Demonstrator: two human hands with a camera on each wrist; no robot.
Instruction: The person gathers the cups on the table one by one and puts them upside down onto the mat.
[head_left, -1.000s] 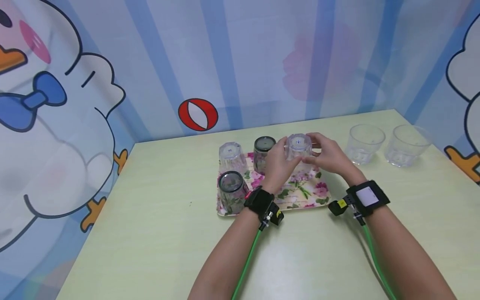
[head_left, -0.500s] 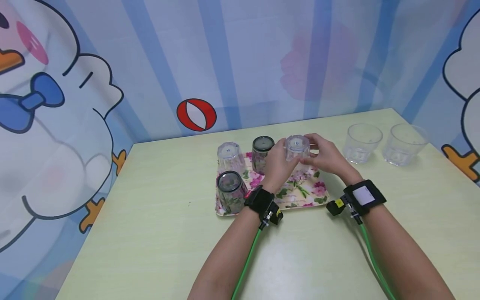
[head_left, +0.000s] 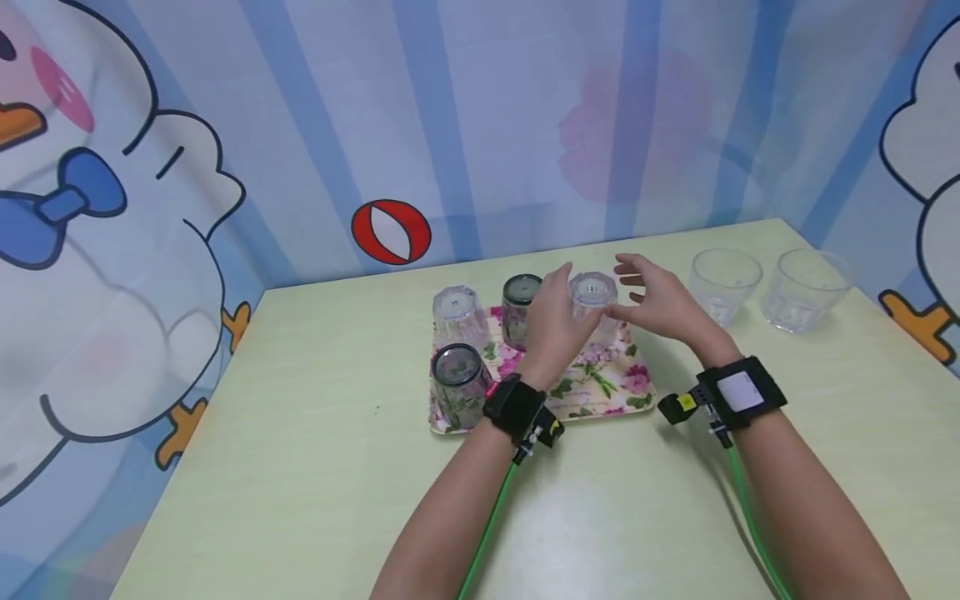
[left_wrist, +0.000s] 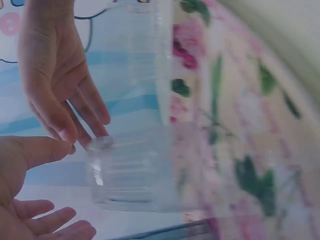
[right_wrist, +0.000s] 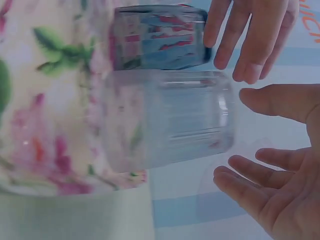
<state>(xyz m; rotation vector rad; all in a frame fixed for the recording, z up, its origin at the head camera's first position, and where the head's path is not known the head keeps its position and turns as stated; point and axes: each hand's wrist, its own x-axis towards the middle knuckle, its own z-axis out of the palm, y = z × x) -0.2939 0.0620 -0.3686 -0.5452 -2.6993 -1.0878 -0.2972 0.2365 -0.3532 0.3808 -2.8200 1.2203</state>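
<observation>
A clear tumbler (head_left: 595,298) stands upside down on the flowered tray (head_left: 577,400), toward its back right. My left hand (head_left: 553,329) is just left of this tumbler, fingers extended and parted from the glass in the right wrist view. On the other side my right hand (head_left: 663,307) is spread with a gap to the glass; its thumb lies near the left thumb. Behind the left hand, a dark grey tumbler (head_left: 519,302) is inverted and partly hidden. Another dark tumbler (head_left: 459,387) and a clear tumbler (head_left: 457,315) stand inverted along the tray's left side.
Two wide clear glasses (head_left: 723,279) stand upright on the pale table (head_left: 300,467), right of the tray. A cartoon-printed curtain (head_left: 495,125) rises behind the table. Green cables (head_left: 487,533) run from the wrist cameras along both forearms.
Both hands held the clear tumbler earlier; now their fingers have come off it and spread. The right hand has drawn slightly away to the right. The tumbler stays on the tray.
</observation>
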